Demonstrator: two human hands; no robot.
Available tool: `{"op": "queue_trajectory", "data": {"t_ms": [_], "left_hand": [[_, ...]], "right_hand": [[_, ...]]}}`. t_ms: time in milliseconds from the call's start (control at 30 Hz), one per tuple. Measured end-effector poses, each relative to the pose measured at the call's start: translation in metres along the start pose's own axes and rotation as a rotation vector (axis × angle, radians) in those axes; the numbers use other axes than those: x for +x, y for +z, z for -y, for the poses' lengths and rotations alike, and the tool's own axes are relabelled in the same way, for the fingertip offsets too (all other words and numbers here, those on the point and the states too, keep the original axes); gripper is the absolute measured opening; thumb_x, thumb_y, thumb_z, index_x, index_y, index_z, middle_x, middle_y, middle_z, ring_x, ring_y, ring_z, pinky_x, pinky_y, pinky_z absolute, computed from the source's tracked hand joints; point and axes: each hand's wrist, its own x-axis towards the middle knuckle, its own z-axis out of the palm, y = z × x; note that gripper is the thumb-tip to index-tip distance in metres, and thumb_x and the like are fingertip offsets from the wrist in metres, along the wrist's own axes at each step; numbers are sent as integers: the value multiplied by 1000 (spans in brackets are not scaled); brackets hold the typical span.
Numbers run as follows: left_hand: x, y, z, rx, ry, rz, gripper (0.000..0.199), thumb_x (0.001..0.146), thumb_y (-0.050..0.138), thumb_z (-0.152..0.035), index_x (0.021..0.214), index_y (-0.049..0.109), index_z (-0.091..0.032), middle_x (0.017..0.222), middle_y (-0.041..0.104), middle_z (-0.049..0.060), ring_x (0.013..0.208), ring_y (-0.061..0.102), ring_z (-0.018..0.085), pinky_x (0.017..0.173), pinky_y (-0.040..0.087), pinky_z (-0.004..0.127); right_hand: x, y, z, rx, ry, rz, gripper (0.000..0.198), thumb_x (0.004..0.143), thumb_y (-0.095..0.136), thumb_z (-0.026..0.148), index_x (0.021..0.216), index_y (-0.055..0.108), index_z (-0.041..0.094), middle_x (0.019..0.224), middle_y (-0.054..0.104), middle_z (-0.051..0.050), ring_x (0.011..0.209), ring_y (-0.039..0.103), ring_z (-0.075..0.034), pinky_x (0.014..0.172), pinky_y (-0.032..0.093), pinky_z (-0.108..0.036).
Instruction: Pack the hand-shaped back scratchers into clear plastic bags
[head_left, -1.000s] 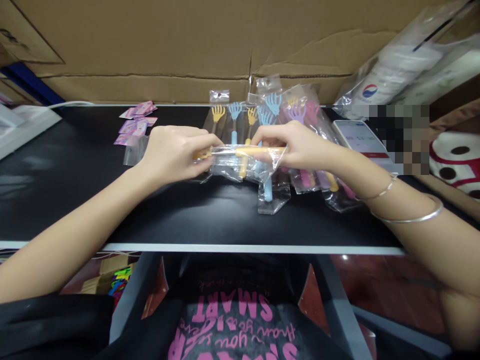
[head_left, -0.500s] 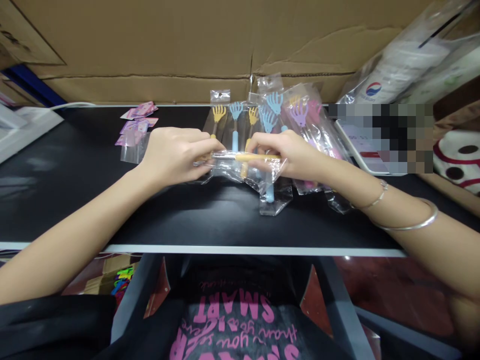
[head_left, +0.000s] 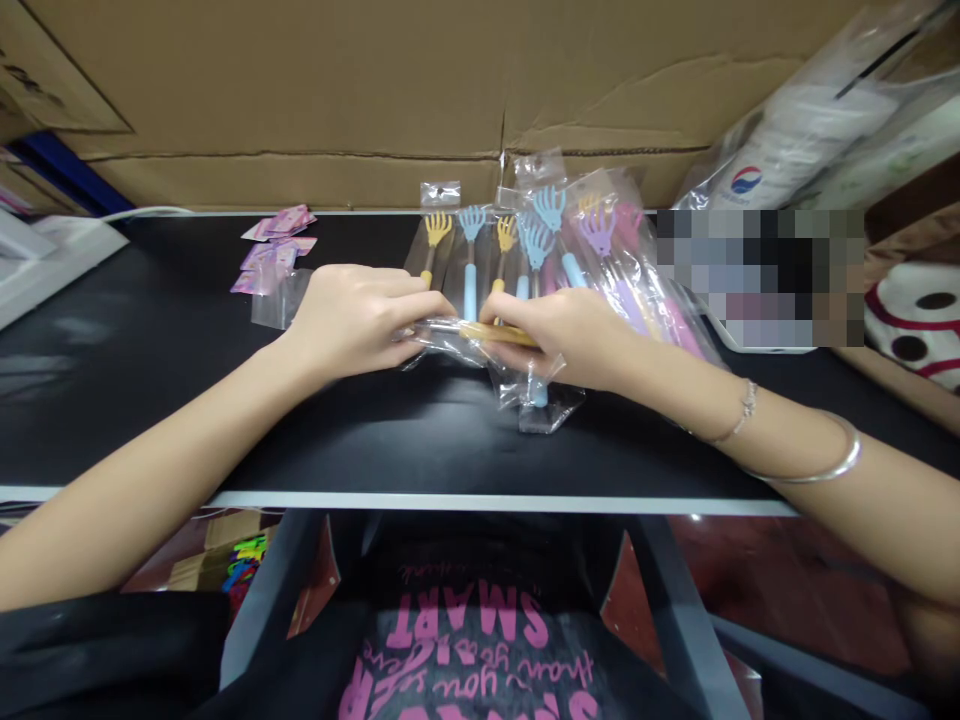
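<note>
Between my hands a back scratcher with a yellow handle (head_left: 495,331) lies sideways in a clear plastic sleeve. My left hand (head_left: 367,315) is closed round its left end, hiding the head, and the sleeve's flap (head_left: 277,298) sticks out beyond the wrist. My right hand (head_left: 559,335) pinches the yellow handle from the right, with loose plastic hanging under the fingers. Just behind both hands lie several bagged back scratchers with hand-shaped heads, among them a yellow one (head_left: 438,229), a blue one (head_left: 471,222) and a purple one (head_left: 598,232).
Small pink and purple cards (head_left: 279,240) lie at the back left of the black table (head_left: 135,400). A cardboard wall (head_left: 337,80) stands behind. At right are a partly blurred phone (head_left: 765,335) and bagged white cups (head_left: 806,135). A white device (head_left: 52,265) sits far left.
My right hand has moved slightly down and left along the yellow handle, its fingers now further round it. The handle has tilted a little, its right end lower. My left hand has barely shifted.
</note>
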Motion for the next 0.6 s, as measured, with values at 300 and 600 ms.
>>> {"op": "queue_trajectory", "data": {"t_ms": [300, 600], "left_hand": [[0, 1, 0, -38, 10, 12, 21, 83, 52, -29, 95, 68, -27, 77, 71, 1, 74, 67, 16, 51, 31, 27], [0, 2, 0, -74, 18, 25, 21, 83, 51, -30, 93, 69, -26, 77, 71, 1, 74, 66, 16, 52, 34, 25]], "right_hand": [[-1, -1, 0, -183, -57, 57, 27, 92, 41, 41, 101, 56, 20, 62, 59, 1, 50, 44, -12, 51, 17, -26], [-1, 2, 0, -234, -77, 68, 27, 94, 39, 41, 99, 55, 21, 62, 59, 1, 50, 45, -12, 50, 16, -26]]}}
